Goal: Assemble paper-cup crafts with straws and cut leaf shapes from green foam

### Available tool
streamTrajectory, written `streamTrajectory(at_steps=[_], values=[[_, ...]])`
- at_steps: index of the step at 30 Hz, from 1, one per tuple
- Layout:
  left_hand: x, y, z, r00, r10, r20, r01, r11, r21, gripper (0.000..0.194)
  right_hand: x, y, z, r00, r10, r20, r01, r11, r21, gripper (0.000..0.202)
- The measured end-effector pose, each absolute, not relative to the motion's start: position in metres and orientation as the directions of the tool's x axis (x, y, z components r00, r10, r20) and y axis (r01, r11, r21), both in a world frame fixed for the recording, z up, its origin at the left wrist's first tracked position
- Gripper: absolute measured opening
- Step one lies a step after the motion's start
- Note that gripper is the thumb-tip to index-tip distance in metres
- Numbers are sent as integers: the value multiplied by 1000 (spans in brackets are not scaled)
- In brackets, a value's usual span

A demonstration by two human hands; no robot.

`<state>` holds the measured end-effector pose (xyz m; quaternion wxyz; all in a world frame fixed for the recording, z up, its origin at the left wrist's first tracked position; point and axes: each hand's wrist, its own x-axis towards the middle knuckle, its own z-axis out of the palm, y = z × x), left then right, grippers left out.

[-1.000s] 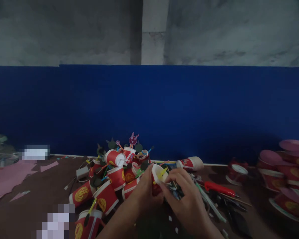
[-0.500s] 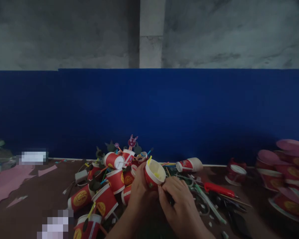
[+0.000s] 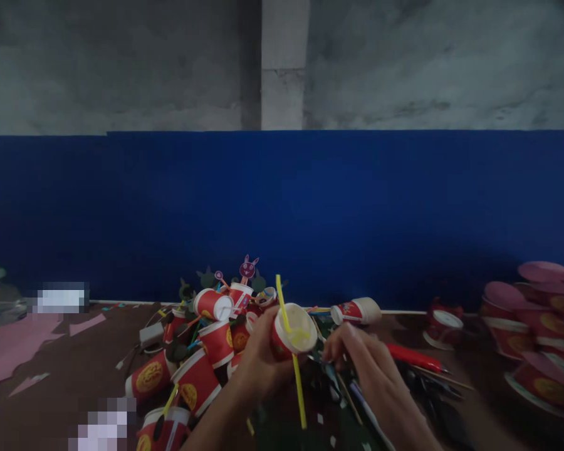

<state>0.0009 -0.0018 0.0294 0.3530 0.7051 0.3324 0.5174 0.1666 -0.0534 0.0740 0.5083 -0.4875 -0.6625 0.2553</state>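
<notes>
My left hand (image 3: 266, 354) is closed around a red paper cup (image 3: 282, 344), its white open mouth tilted toward me. A yellow straw (image 3: 299, 391) passes through the cup: one end sticks up above the rim and a long length hangs out below. More yellow shows inside the cup. Just right of the cup, apart from it, is my right hand (image 3: 361, 357). Its fingers are curled together over the small tools and scraps on the table; what they pinch, if anything, is hidden.
Left of my hands lies a heap of red paper cups (image 3: 197, 379), some with straws and rabbit cut-outs (image 3: 247, 269). A red-handled tool (image 3: 413, 357) and sticks lie to the right. Cups with pink discs (image 3: 545, 319) stand at far right. Pink paper (image 3: 14, 344) lies at left.
The yellow straw now extends out below the cup and higher above its rim. My right hand has moved away from the cup to the right. The left hand keeps its hold.
</notes>
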Motion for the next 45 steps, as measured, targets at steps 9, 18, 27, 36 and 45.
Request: streamTrajectory(at_steps=[9,18,27,36,45], values=[[8,-10,22,546,736,399,274,-607,746,73,163,-36,63,15,946,324,118,320,-940,38],[11,-4,7,399,776,488,262,-607,751,75,170,-26,56,34,930,367,483,306,-820,34],[15,-6,14,408,751,519,365,-655,661,66,166,-29,57,-99,885,454,746,368,-554,28],[12,-14,19,459,712,532,288,-685,669,61,167,-26,51,-127,923,362,846,292,-447,18],[13,-12,17,459,708,537,284,-690,666,67,166,-28,52,-155,910,383,840,326,-433,19]])
